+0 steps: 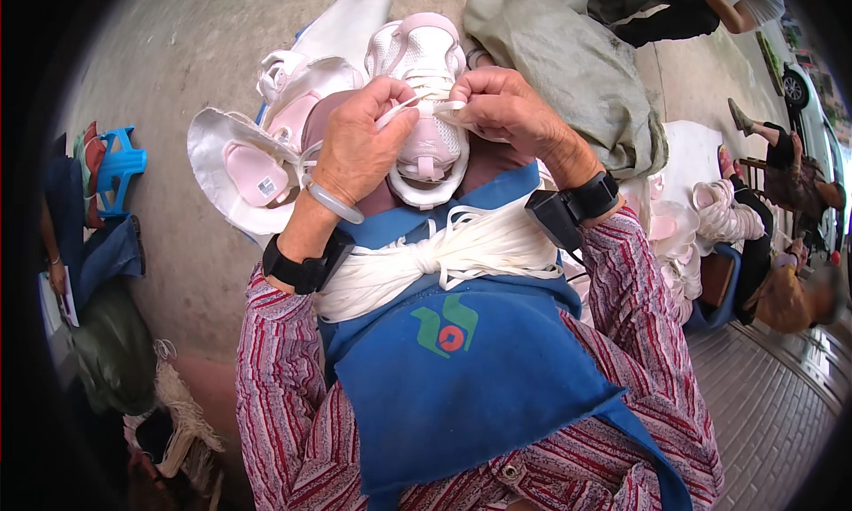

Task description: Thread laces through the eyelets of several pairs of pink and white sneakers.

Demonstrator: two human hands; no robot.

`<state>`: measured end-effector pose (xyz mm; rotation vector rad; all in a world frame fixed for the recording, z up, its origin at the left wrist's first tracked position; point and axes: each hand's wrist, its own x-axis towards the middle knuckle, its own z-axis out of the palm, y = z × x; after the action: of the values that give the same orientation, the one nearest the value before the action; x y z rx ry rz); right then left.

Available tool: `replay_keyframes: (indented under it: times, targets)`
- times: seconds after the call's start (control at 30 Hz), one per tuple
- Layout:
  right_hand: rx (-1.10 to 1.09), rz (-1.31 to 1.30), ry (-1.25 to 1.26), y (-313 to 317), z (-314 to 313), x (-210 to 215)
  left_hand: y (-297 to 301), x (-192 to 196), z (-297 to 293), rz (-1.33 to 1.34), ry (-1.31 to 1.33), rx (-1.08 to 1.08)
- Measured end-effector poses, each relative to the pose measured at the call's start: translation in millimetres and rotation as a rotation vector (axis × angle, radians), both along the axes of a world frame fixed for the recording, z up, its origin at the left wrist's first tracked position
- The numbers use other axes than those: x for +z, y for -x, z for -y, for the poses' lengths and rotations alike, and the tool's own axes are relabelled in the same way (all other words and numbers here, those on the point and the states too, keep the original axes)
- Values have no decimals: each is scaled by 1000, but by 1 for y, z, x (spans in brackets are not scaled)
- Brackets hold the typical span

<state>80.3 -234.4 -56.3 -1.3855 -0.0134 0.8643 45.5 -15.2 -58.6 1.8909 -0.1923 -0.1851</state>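
A white and pink shoe upper [431, 142] rests on my knees with its tongue and mesh facing up. Across its middle runs a white shoelace [428, 95], with an end drawn out to each side. My left hand [362, 134] pinches the lace on the left, thumb against fingers. On the right, my right hand [501, 107] is closed on the other length of lace, close to the shoe's edge. Over my blue apron [479, 396] lies a thick bundle of white laces [453, 255], tied at its middle.
More white and pink shoe uppers [244, 178] are heaped left of my knees. A grey-green sack [568, 76] lies to the right, and further shoe pieces [674, 231] are piled beyond my right arm. At far left stands a blue stool [120, 169]. Other people sit at both sides.
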Motion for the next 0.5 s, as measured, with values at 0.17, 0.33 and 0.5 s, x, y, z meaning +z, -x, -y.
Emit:
replay_keyframes:
  times: [0.17, 0.33, 0.5]
  targets:
    - [50, 497, 61, 12, -10, 16, -7, 18, 11, -46, -88, -183]
    - [-72, 722, 270, 28, 3, 15, -5, 22, -3, 99, 30, -270]
    - [-155, 583, 421, 26, 21, 7, 2, 35, -18, -424, 167, -209]
